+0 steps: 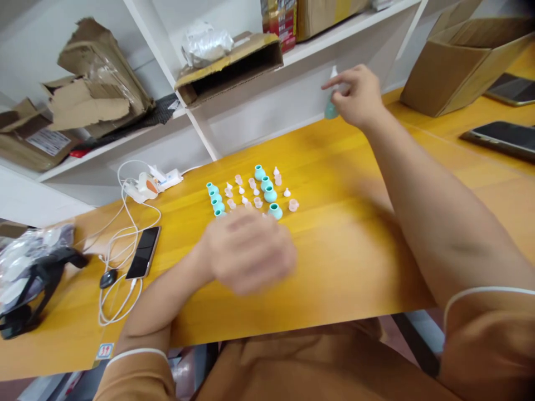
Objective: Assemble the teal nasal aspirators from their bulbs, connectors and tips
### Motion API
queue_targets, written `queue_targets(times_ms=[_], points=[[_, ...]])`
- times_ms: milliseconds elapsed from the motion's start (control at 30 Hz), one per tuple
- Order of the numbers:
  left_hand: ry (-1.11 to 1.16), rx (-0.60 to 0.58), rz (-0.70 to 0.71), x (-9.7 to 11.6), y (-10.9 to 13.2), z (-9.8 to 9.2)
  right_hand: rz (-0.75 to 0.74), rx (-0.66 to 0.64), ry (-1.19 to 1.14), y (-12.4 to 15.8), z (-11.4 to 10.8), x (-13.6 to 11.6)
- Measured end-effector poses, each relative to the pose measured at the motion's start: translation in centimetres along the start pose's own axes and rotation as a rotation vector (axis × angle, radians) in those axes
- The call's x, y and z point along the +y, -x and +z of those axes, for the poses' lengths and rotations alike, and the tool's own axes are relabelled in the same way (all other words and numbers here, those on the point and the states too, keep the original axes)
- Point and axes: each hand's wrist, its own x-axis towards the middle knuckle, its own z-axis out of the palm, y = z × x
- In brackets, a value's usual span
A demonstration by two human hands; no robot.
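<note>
Left hand (253, 250): blurred, grip cannot be told. Right hand (358, 94) pinches bottle (331, 110) at fingertips, long axis near upright, tip up; bottle lies beyond and right of left hand. Pots (270, 194) on desk (326, 273), just beyond left hand.

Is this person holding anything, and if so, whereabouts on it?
Yes: the right hand holds a small teal bottle around its middle, below the pale pointed top. The left hand is too blurred to tell.
</note>
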Motion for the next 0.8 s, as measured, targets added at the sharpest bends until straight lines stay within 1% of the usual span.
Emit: queue_targets(times_ms=[67,100,133,167,267,333,400,500,600,700,800], points=[[-0.053,0.105,0.023,-1.7,-0.7,-1.0,-0.025,-0.134,-0.282,0.5,0.4,-3.2],[-0.085,0.152,-0.002,-2.6,-1.0,-1.5,-0.069,-0.221,-0.427,1.0,0.7,-4.8],[-0.108,0.182,-0.057,-3.5,-1.2,-2.1,-0.114,-0.285,-0.540,1.7,1.0,-6.4],[-0.118,0.189,-0.140,-4.3,-1.3,-2.7,-0.171,-0.345,-0.627,2.5,1.3,-7.9],[-0.013,0.147,-0.307,-6.0,-1.1,-3.9,-0.281,-0.482,-0.772,5.4,2.2,-12.1],[0.108,0.111,-0.364,-6.5,-0.9,-4.1,-0.329,-0.567,-0.829,7.5,2.7,-14.3],[0.227,0.070,-0.400,-6.7,-0.7,-3.8,-0.372,-0.655,-0.866,9.4,3.0,-16.0],[0.365,0.041,-0.456,-6.8,-0.7,-3.3,-0.414,-0.753,-0.906,11.6,3.0,-17.8],[0.482,0.067,-0.497,-7.1,-0.5,-3.1,-0.396,-0.777,-0.968,13.1,2.7,-18.7],[0.609,0.058,-0.501,-7.4,-0.3,-3.2,-0.345,-0.838,-1.029,13.6,2.3,-19.2],[0.685,0.047,-0.485,-7.4,-0.3,-3.5,-0.317,-0.910,-1.063,13.5,1.9,-19.3]])
